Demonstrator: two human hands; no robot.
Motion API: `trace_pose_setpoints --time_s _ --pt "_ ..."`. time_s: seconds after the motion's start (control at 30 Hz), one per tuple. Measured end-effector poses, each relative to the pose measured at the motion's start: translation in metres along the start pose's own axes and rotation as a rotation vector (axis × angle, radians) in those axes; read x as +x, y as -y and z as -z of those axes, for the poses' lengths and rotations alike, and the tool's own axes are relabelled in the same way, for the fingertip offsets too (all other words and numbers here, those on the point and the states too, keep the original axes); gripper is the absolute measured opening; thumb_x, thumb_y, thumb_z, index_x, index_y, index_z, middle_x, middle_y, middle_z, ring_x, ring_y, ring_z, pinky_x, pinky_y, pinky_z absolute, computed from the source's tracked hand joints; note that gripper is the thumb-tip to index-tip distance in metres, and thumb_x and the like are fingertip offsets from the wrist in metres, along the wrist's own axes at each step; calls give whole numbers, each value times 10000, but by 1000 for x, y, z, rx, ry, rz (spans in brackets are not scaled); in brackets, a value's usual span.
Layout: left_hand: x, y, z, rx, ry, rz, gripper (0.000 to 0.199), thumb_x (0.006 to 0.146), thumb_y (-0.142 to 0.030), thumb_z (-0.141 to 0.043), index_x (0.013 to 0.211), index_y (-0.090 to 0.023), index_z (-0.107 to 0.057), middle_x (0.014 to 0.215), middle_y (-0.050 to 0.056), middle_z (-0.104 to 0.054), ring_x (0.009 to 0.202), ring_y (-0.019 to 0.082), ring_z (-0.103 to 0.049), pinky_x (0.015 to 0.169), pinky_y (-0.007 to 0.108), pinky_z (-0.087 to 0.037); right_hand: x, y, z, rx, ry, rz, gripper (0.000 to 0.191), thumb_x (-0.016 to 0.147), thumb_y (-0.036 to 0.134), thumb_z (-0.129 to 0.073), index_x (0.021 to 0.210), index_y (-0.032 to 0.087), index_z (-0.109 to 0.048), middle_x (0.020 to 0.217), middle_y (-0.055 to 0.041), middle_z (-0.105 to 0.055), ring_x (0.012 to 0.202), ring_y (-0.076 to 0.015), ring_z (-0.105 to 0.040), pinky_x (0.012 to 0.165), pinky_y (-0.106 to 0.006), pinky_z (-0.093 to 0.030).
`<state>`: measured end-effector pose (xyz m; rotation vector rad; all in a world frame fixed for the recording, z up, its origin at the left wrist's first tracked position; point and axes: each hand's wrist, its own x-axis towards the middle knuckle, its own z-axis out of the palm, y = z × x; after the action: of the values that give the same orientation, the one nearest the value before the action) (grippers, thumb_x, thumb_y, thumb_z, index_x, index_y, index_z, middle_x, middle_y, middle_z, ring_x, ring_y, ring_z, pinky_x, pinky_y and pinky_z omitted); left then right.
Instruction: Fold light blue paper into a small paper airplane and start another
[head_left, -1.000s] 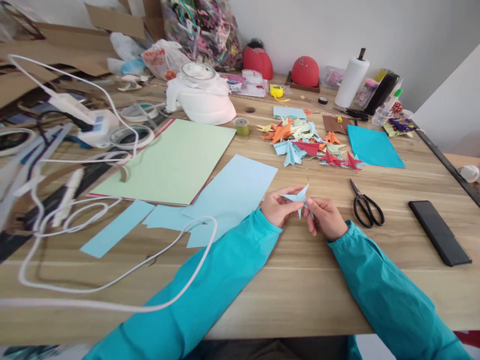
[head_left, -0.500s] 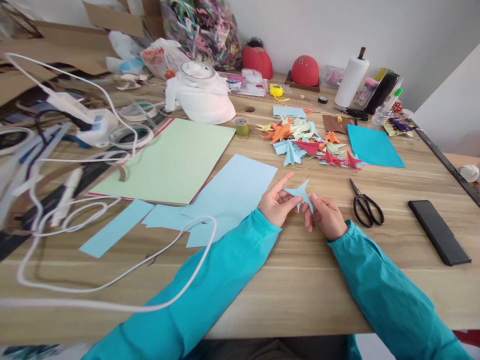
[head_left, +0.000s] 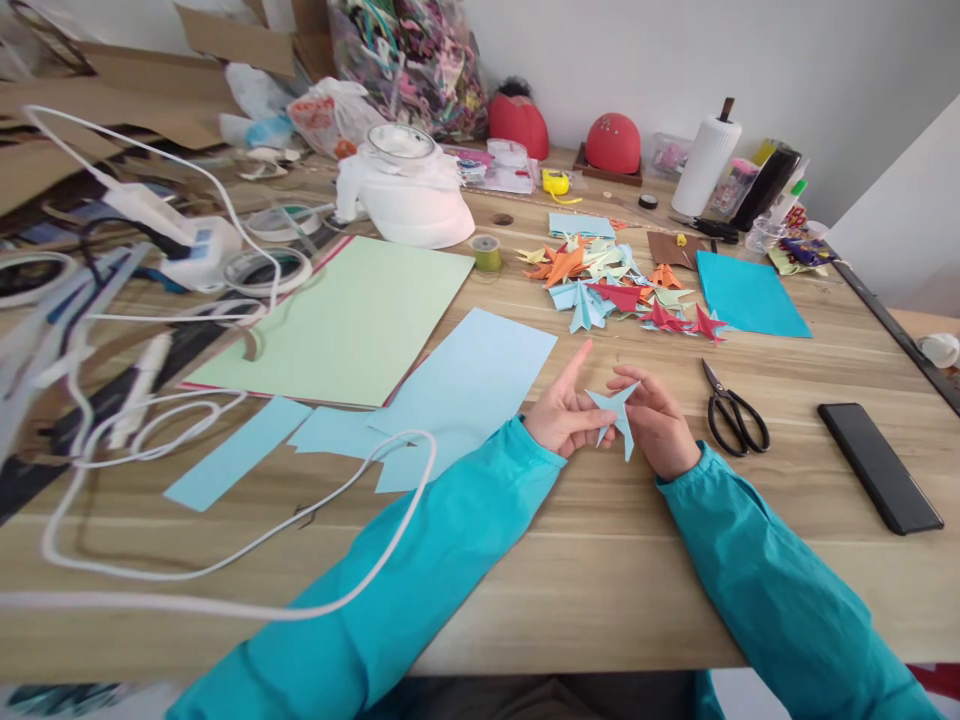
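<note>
A light blue four-pointed paper star (head_left: pixel 616 408) is pinched between the thumb and fingers of my left hand (head_left: pixel 568 415), whose index finger sticks up and away. Close on the star's right side is my right hand (head_left: pixel 661 425), its fingers loosely curved and apart behind one upper point. Whether those fingers touch the paper is hard to see. Black-handled scissors (head_left: pixel 733 412) lie to the right of my right hand. Beyond my hands is a pile of folded paper stars (head_left: pixel 600 275) in orange, red, blue and pale green.
Left of my hands lie a light blue sheet (head_left: pixel 480 375), a blue strip (head_left: pixel 238 452) and a pale green sheet (head_left: pixel 360 320). A white cable (head_left: pixel 247 565) loops across the left side. A black phone (head_left: pixel 879 465) and a bright blue paper stack (head_left: pixel 752 293) are at right.
The paper star has turned and shifted slightly down and right in my left fingers. My right hand has loosened its pinch, and its fingers have lifted and spread.
</note>
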<state>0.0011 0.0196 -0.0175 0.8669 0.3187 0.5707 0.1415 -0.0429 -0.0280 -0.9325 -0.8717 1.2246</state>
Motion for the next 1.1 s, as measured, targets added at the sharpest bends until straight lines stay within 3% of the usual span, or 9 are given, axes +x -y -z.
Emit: trace_pose_setpoints --time_s 0.07,0.13,0.27,0.37,0.53,0.63,0.8,0.93,1.1 --pt "0 1 2 -9 57 46 1208 625 -167 -762 1413 -248 150 550 -57 -649 470 150 -622 467 224 -470 -1 1 3 -65 63 13 348 663 236 -680 1007 270 -639 1090 -28 -598 867 -193 -617 684 -330 -528" --pt "1 2 5 -25 91 82 1177 611 -161 -765 1422 -203 87 562 -50 -650 457 153 -617 453 229 -473 -2 1 5 -139 125 53 252 685 267 -674 936 246 -679 1183 -49 -563 1074 -247 -543 823 -377 -497" --pt "4 2 5 -73 139 139 875 565 -146 -780 1310 -136 -320 692 2 -684 443 152 -611 427 249 -481 -3 0 9 -229 206 83 222 723 363 -661 903 237 -696 1241 -68 -543 1206 -296 -448 918 -441 -444" --pt "4 1 3 -93 132 155 679 558 -122 -779 1156 -132 -457 772 14 -688 447 149 -616 429 253 -481 -3 1 10 -269 228 36 236 735 399 -654 897 233 -697 1241 -78 -543 1113 -292 -528 861 -435 -479" --pt "4 4 3 -109 87 168 607 587 -188 -782 1114 -142 -483 695 7 -665 473 145 -620 444 236 -484 -3 0 6 -162 209 19 209 719 372 -682 859 216 -683 1181 -77 -567 812 -209 -630 644 -365 -537" --pt "5 5 5 -80 3 180 630 626 -237 -765 1172 -165 -460 683 13 -662 512 150 -630 469 244 -501 -4 0 1 -69 152 24 225 727 329 -681 914 207 -661 932 -50 -648 614 -146 -595 543 -320 -514" --pt "8 -1 7 -38 -187 61 417 636 -288 -751 981 -113 -594 655 21 -633 482 105 -579 453 214 -475 -3 1 2 -101 -69 49 153 715 312 -689 784 178 -665 665 -13 -657 584 -138 -595 569 -283 -488" --pt "10 -4 8 5 -280 -52 375 629 -409 -735 846 -116 -650 685 32 -634 594 128 -611 539 243 -507 -2 4 3 -233 -49 -16 202 702 357 -690 681 165 -633 512 4 -618 426 -105 -522 433 -235 -408" --pt "9 1 10 342 -268 -128 322 473 -294 -820 707 -126 -677 658 31 -661 621 144 -600 593 265 -507 -4 9 -5 -361 -13 1 262 665 397 -711 629 166 -592 467 27 -573 418 -95 -507 435 -230 -411"
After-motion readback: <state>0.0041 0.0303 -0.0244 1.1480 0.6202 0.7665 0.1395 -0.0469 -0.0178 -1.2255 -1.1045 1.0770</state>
